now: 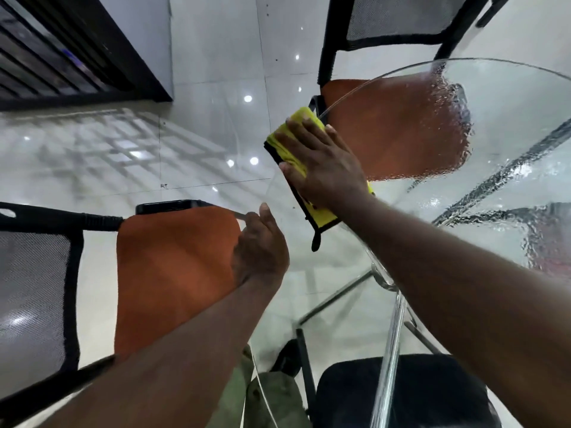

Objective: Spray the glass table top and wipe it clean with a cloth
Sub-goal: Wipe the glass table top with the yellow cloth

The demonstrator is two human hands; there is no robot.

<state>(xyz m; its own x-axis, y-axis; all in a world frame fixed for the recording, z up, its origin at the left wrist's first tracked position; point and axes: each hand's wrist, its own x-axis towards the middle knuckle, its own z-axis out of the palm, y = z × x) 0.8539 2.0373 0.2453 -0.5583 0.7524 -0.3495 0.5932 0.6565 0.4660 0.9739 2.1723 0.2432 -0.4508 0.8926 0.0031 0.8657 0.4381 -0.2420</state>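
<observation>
Starting closest in: our left hand (pixel 261 245) curls over the near rim of the table top (pixel 509 125), gripping it. Further out, our right hand (pixel 324 162) lies flat with fingers straight, pressing the cloth (pixel 304 115) down by the rim, its long side following the edge. Droplets (pixel 454 118) sit to the right and beyond, so we'd guess the next swipe heads rightward.

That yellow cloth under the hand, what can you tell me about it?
The yellow cloth looks like soft microfibre, folded, with a black stitched border and a small black loop at its near corner. It lies flat on the glass table top near the rim, pressed down by the right hand, fingers spread.
</observation>
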